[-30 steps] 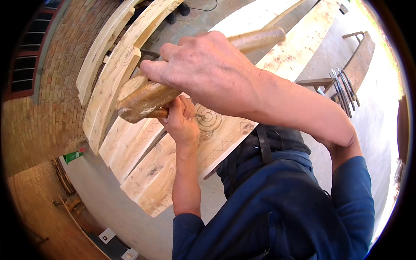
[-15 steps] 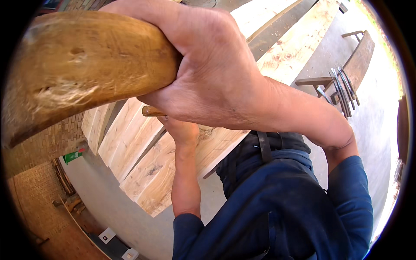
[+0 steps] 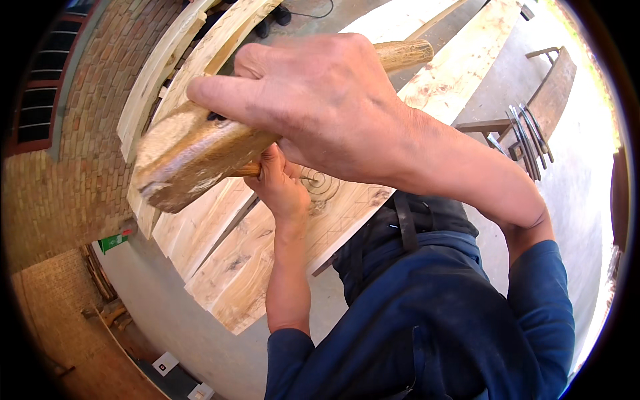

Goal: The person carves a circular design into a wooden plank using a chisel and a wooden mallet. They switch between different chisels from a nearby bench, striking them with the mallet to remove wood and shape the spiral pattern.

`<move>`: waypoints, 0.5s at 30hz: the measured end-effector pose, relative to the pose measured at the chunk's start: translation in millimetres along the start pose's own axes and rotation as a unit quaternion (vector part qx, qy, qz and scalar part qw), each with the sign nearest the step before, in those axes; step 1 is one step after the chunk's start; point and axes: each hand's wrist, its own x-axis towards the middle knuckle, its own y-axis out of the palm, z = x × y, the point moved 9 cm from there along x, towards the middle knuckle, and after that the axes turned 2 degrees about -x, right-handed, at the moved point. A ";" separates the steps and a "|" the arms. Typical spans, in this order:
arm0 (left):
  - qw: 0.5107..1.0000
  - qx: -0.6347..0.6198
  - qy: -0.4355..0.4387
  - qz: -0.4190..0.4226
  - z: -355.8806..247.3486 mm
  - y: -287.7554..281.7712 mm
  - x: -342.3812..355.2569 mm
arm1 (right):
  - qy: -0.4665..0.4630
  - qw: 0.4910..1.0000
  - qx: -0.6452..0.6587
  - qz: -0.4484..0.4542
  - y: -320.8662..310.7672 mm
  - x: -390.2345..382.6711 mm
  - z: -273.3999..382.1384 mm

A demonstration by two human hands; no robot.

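My right hand (image 3: 327, 107) is closed around the handle of a wooden mallet, raised over the boards. The worn, blocky mallet head (image 3: 193, 157) points to the left, and the round handle end (image 3: 408, 55) sticks out past my wrist side. Below it, my left hand (image 3: 280, 187) grips a chisel by its wooden handle (image 3: 249, 170). The thin metal blade leans toward concentric rings (image 3: 327, 185) marked on a pale wooden board (image 3: 233, 290). Zigzag lines run along the board near the rings. My right hand and the mallet hide part of the chisel's surroundings.
More long planks (image 3: 200, 217) lie side by side beyond the board. At the right stands a low wooden bench (image 3: 563, 80) with several metal tools (image 3: 531, 143) at its near end. A green box (image 3: 112, 242) sits by the brick wall (image 3: 87, 173). Dark shoes (image 3: 273, 23) show at the top.
The mallet has come down and away from the camera, its head now nearer the chisel. My right hand has turned over. My left hand has barely shifted.
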 end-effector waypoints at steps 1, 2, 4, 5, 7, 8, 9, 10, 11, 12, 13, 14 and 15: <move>0.999 -0.013 0.012 -0.033 -5.7 6.8 -3.7 | 0.012 1.000 0.007 -0.008 -4.9 4.8 0.0; 0.999 -0.018 0.016 -0.043 -6.7 7.4 -4.6 | 0.028 0.998 0.039 -0.028 -10.3 8.5 -1.0; 0.999 -0.020 0.018 -0.039 -4.7 4.9 -5.0 | 0.051 0.991 0.104 -0.066 -17.3 11.7 -3.2; 0.999 -0.018 0.016 -0.026 -0.7 0.6 -4.2 | 0.056 0.986 0.136 -0.084 -20.0 11.8 -4.3; 1.000 -0.012 0.014 -0.001 3.0 -6.1 -3.0 | 0.009 0.994 0.100 -0.032 -8.1 4.9 -1.3; 1.000 -0.009 0.014 0.011 2.8 -7.7 -3.0 | -0.046 0.998 0.036 0.027 2.9 0.3 2.7; 0.999 0.006 0.003 0.039 4.1 -5.4 -3.8 | -0.058 0.998 -0.003 0.038 9.6 -4.2 3.1; 0.997 0.017 -0.008 0.068 1.5 3.4 -5.4 | -0.072 0.995 -0.044 0.048 12.5 -3.8 5.5; 0.995 0.030 -0.018 0.098 0.0 9.5 -7.4 | -0.085 0.991 -0.085 0.059 14.9 -3.3 7.6; 0.987 0.037 -0.046 0.149 1.6 13.6 -9.6 | -0.104 0.988 -0.102 0.047 9.1 -3.5 9.4; 0.978 0.019 -0.048 0.200 1.9 17.6 -7.3 | -0.092 0.990 -0.095 0.047 7.7 -5.2 5.7; 0.967 0.001 -0.049 0.250 2.2 23.2 -4.1 | -0.081 0.992 -0.087 0.047 7.7 -6.9 0.8; 0.976 0.001 -0.041 0.214 6.3 17.3 -4.0 | -0.069 0.993 -0.079 0.046 7.3 -8.3 -2.7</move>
